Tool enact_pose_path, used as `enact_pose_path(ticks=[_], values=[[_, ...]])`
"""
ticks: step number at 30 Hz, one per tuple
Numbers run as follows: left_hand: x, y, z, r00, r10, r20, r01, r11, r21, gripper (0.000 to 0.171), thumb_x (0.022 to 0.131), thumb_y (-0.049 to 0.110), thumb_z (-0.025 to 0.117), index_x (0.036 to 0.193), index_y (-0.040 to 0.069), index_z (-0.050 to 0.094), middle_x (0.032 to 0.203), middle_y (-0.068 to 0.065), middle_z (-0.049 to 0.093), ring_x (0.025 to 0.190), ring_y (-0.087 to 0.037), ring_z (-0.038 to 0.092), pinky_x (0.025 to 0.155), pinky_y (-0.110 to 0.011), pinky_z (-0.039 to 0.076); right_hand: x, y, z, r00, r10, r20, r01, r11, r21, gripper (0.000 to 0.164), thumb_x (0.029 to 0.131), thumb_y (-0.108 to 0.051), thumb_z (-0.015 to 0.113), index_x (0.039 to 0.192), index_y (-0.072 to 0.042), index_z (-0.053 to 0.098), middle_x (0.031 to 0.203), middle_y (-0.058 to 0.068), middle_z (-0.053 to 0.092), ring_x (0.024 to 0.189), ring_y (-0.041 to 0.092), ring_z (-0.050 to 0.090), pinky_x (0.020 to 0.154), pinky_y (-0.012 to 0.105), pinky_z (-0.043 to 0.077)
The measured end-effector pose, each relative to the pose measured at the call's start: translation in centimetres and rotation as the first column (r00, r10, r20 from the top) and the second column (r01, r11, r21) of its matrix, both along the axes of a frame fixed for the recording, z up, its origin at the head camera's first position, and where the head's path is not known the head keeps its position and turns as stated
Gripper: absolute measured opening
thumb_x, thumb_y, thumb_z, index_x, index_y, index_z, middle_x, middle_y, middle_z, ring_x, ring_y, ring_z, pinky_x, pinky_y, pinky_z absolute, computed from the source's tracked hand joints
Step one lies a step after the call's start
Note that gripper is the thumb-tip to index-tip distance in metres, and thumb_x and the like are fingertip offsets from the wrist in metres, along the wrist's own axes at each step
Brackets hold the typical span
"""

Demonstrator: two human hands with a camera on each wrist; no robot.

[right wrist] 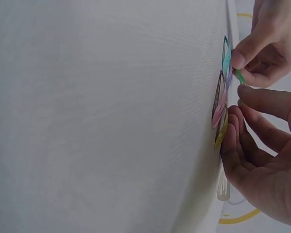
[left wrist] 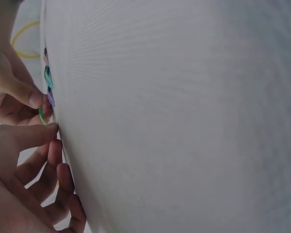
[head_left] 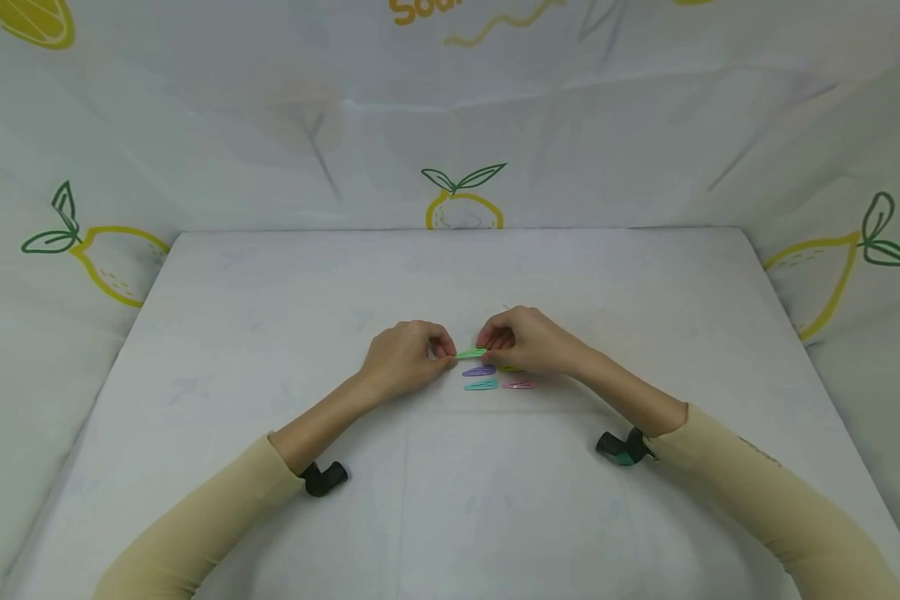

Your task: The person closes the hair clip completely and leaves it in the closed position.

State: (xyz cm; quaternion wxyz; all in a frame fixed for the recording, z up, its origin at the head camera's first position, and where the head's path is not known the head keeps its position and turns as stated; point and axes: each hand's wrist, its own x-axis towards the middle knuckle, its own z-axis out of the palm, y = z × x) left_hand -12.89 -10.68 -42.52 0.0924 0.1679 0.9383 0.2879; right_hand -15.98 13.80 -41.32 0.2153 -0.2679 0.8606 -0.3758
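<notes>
A green snap hair clip [head_left: 469, 353] is held above the table between both hands. My left hand [head_left: 403, 357] pinches its left end with thumb and fingertips, while my right hand [head_left: 532, 340] pinches the right end. Just below them on the table lie a purple hair clip [head_left: 479, 370] and a teal hair clip [head_left: 481, 385]. To their right are a pink hair clip [head_left: 520, 385] and a yellow hair clip [head_left: 508, 368], the latter partly hidden by the right hand. A pale cream clip [right wrist: 223, 188] lies beyond the right hand's fingers in the right wrist view.
The white tabletop [head_left: 270, 283] extends around the hands, with a lemon-print cloth [head_left: 255, 150] hanging behind and at both sides. Black wrist devices [head_left: 324, 479] protrude from beneath both sleeves, low over the table.
</notes>
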Motion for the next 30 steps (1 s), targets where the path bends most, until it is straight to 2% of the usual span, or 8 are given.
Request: enact_pose_path(ticks=[13,30], values=[[0.08,0.32,0.35,1.0,0.01,0.026,-0.009,1.0,-0.024,0.004,0.094,0.024,0.082,0.091,0.024,0.079,0.085,0.009,0.076,0.076,-0.011,0.063,0.063,-0.029,0.045,0.1,-0.25,0.02,1.0,0.005,-0.022,-0.004,1.0,0.018,0.007,0.093,-0.007,0.082,0.099,-0.007,0.079,0.087,0.003,0.076,0.08,0.012,0.065,0.078,0.024,0.054],[0.04,0.36,0.27,1.0,0.005,0.012,-0.005,0.999,-0.039,0.005,0.095,0.024,0.081,0.09,0.024,0.08,0.084,0.009,0.076,0.075,-0.011,0.062,0.062,-0.028,0.044,0.17,-0.3,0.23,0.999,0.008,-0.037,-0.007,0.999,0.038,0.007,0.093,-0.005,0.082,0.099,-0.007,0.079,0.087,0.002,0.075,0.081,0.013,0.065,0.078,0.024,0.054]])
